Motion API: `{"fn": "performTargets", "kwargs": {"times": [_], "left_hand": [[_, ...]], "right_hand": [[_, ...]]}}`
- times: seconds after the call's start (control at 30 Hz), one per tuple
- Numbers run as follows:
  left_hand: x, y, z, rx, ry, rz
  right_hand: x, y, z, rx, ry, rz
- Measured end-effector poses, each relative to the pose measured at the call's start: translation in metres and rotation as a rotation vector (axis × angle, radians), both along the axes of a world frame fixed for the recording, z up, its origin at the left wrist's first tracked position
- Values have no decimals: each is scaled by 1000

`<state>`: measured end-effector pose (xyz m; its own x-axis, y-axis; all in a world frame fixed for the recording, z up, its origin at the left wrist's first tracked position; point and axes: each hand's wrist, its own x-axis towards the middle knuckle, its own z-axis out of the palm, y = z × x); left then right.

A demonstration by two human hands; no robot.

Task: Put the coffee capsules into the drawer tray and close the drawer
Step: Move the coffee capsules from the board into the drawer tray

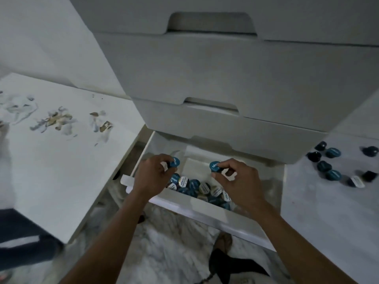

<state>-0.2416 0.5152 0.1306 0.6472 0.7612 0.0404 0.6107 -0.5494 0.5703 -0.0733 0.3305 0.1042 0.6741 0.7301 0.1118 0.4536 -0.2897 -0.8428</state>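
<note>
Two capsules in hand, one per side, both held above the open drawer [205,210]. Item: left hand [152,177] pinches a blue capsule [174,162] over the drawer's left part; right hand [238,181] pinches a second blue capsule [215,167] over its middle. Item: a loose heap of capsules [196,188] lies inside the drawer, against its front wall. Item: a further cluster of capsules [330,167] sits on the surface well to the right of the drawer, not yet collected.

Risks, as I judge them: the heap is unsorted, so a capsule let go from height may bounce or roll out over the front wall to the floor. I cannot tell the tray's dividers clearly. Capsules piled high near the front could catch on the drawer above when I push this one shut.
</note>
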Motion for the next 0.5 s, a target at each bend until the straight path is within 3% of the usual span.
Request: {"fn": "performTargets", "kwargs": {"times": [0.13, 0.5], "left_hand": [[16, 35, -17, 8, 147, -132], [47, 86, -68, -66, 325, -461]], "right_hand": [[4, 38, -19, -97, 50, 36], [-2, 102, -63, -374, 111, 133]]}}
